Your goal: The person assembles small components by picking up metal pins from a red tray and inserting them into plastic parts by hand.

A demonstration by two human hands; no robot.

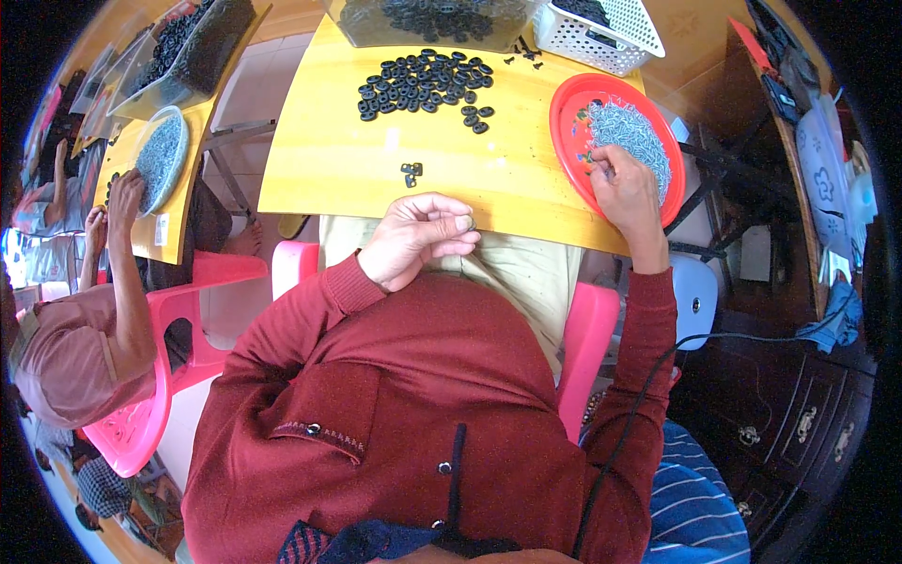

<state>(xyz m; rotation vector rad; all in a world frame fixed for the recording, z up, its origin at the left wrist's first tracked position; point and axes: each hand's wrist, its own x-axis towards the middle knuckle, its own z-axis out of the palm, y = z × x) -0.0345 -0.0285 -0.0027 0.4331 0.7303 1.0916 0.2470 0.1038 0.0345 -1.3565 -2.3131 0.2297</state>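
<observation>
My left hand point(420, 240) is at the table's front edge, thumb pressed against curled fingers; whatever it holds, if anything, is hidden. Over the red plate point(569, 162) at the right, my right hand point(628, 195) has its fingers drawn into a pinch. Many small silvery screws point(631, 132) lie heaped on that plate, beside the fingertips. I cannot make out whether a screw is between them. Beyond my left hand sits a small cluster of black parts point(412, 173). Farther back, many oval black pieces with holes point(423, 83) are spread over the yellow table point(324, 150).
A clear bin point(352, 26) of black parts and a white perforated basket point(601, 42) stand at the back. Several dark bits lie near the basket. At left, a co-worker reaches to a round tray point(178, 169) of screws on another table. A cable crosses my right sleeve.
</observation>
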